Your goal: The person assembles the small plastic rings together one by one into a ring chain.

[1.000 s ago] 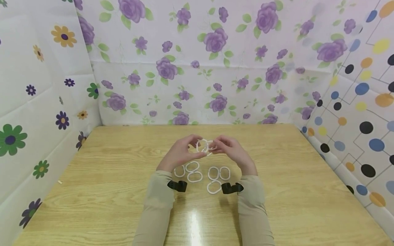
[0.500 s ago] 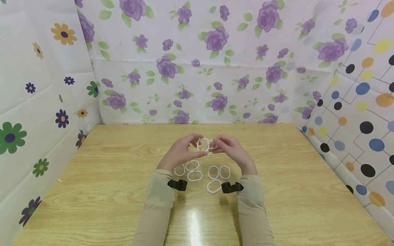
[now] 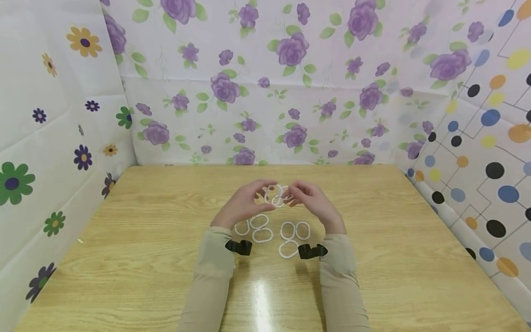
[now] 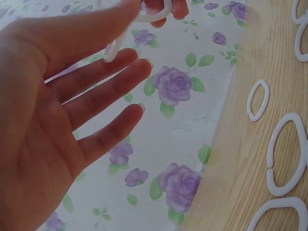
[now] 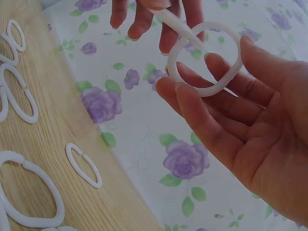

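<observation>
My left hand (image 3: pixel 240 207) and right hand (image 3: pixel 317 205) meet above the table with white plastic split rings between their fingertips. In the left wrist view, my left thumb and index finger pinch one ring (image 4: pixel 110 51), largely hidden by the thumb. My right thumb and fingers grip another, rounder ring (image 5: pixel 172 67) by its edge, seen in the right wrist view. Both held rings overlap; whether they are linked I cannot tell. Below the left hand, several similar oval rings (image 3: pixel 262 241) lie together on the wood. Beneath the right hand is a second cluster of rings (image 3: pixel 288 257).
The wooden table (image 3: pixel 166 258) reaches back to a flowered cloth wall (image 3: pixel 178 152). Patterned sheets also enclose it at left and right. A small pale scrap (image 3: pixel 80 240) lies near the table's left edge.
The held rings have tilted slightly, and the left thumb has drawn back a little to the left. Otherwise both hands keep nearly the same place; the loose rings still lie in their clusters.
</observation>
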The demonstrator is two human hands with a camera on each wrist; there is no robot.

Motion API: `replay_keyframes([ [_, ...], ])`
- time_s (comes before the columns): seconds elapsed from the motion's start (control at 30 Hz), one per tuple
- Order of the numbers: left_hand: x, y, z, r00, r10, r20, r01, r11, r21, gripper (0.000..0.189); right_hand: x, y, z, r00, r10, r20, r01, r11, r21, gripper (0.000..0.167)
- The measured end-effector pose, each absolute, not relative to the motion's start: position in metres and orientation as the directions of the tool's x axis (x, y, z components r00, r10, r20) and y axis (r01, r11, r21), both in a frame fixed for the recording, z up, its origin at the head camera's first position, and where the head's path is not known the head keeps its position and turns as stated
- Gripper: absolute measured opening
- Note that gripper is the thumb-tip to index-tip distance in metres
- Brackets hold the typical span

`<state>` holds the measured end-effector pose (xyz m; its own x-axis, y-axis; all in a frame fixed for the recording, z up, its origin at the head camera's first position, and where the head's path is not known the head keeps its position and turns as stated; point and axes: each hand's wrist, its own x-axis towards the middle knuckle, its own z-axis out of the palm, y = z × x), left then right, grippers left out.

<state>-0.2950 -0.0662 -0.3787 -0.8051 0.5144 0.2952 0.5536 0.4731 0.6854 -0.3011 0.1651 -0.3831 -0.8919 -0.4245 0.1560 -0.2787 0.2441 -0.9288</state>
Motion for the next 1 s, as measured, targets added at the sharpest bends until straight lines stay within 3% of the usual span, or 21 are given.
replay_keyframes([
  [0.4, -0.297, -0.065, -0.379, -0.794, 0.529, 0.299, 0.567, 0.468, 0.678, 0.06, -0.303, 0.166, -0.384, -0.886, -0.417, 0.2, -0.317, 0.23, -0.92, 0.017],
  [1.0, -0.298, -0.069, -0.383, -0.784, 0.556, 0.276, 0.573, 0.478, 0.665, 0.043, -0.3, 0.177, -0.38, -0.938, -0.281, 0.202, -0.29, 0.318, -0.903, 0.022],
])
